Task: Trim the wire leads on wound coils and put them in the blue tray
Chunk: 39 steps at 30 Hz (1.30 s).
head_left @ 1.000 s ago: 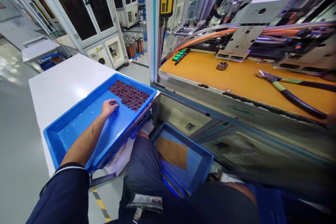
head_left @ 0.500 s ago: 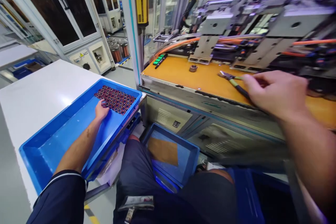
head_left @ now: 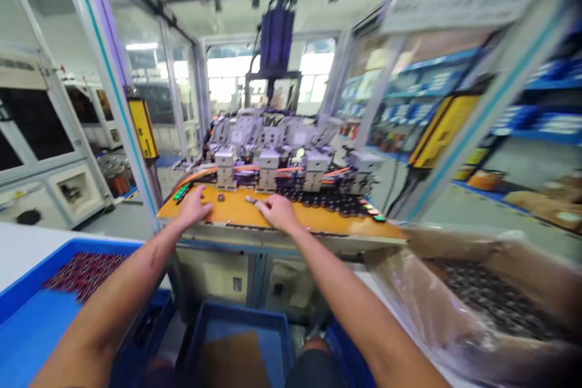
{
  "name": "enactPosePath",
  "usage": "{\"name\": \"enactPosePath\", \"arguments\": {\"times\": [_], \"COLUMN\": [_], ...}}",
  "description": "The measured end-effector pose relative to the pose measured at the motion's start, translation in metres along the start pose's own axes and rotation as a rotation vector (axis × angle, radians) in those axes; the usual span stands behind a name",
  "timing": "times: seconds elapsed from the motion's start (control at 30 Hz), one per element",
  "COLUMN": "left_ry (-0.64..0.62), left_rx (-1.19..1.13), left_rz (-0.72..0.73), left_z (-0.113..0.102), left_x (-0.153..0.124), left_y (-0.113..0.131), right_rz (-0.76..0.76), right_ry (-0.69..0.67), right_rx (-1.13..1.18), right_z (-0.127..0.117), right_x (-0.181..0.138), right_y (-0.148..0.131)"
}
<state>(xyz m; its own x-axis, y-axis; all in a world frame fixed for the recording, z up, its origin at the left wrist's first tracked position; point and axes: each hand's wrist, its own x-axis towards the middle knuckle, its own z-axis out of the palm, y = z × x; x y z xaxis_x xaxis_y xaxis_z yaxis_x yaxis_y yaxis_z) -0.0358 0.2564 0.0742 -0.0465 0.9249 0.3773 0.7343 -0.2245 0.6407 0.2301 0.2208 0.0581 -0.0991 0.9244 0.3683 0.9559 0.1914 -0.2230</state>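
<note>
Both my hands rest on the orange work plate (head_left: 327,221) of a machine. My left hand (head_left: 195,206) lies at the plate's left end with its fingers curled under; what they hold, if anything, is hidden. A small metal ring (head_left: 221,197) sits just to its right. My right hand (head_left: 278,212) is closed over the handles of the pliers (head_left: 251,200), whose tip pokes out to the left. The view is blurred by motion.
Behind the plate stands a row of grey machine blocks (head_left: 282,160) with orange cables. A blue tray (head_left: 27,327) of small dark red parts (head_left: 86,273) is at lower left, a blue bin (head_left: 236,327) below, and a plastic-lined cardboard box (head_left: 477,297) of dark parts at right.
My left hand has left the blue tray and moved up onto the orange plate. My right hand has closed on the pliers. My head has turned right to face the machine.
</note>
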Motion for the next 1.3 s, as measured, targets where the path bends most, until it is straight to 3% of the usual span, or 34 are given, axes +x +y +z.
{"name": "enactPosePath", "arguments": {"times": [0.13, 0.33, 0.43, 0.57, 0.63, 0.73, 0.77, 0.8, 0.87, 0.93, 1.07, 1.13, 1.3], "left_ry": [-0.015, -0.029, -0.026, 0.013, 0.038, 0.092, 0.101, 0.096, 0.058, 0.011, -0.020, -0.019, -0.060], "left_rx": [-0.022, -0.172, -0.343, -0.575, -0.761, -0.785, -0.750, -0.716, -0.673, -0.667, -0.689, -0.703, -0.801], "left_rz": [-0.054, -0.117, -0.103, -0.065, 0.011, 0.121, 0.155, 0.186, 0.235, 0.260, 0.253, 0.238, 0.238], "left_z": [0.032, 0.036, 0.026, 0.003, -0.009, -0.021, -0.024, -0.027, -0.030, -0.032, -0.029, -0.027, -0.026], "left_x": [0.019, 0.016, -0.023, -0.116, -0.165, -0.221, -0.235, -0.246, -0.261, -0.270, -0.275, -0.276, -0.277], "left_y": [0.027, 0.033, 0.036, 0.041, 0.043, 0.043, 0.042, 0.041, 0.040, 0.039, 0.041, 0.042, 0.041], "right_rz": [0.010, 0.018, -0.002, -0.061, -0.110, -0.252, -0.350, -0.549, -0.758, -0.841, -0.810, -0.789, -0.764], "right_ry": [0.037, 0.052, 0.067, 0.161, 0.231, 0.250, 0.234, 0.219, 0.217, 0.162, -0.070, -0.120, 0.019], "right_rx": [0.045, 0.149, 0.188, 0.258, 0.321, 0.445, 0.494, 0.538, 0.487, 0.433, 0.508, 0.548, 0.524], "right_z": [-0.004, 0.008, 0.010, -0.001, -0.011, -0.031, -0.038, -0.045, -0.053, -0.055, -0.055, -0.057, -0.061], "right_x": [0.004, 0.009, 0.012, -0.001, -0.025, -0.082, -0.103, -0.123, -0.158, -0.180, -0.199, -0.204, -0.219], "right_y": [-0.002, 0.007, 0.013, 0.007, -0.007, -0.033, -0.041, -0.049, -0.061, -0.067, -0.066, -0.063, -0.063]}}
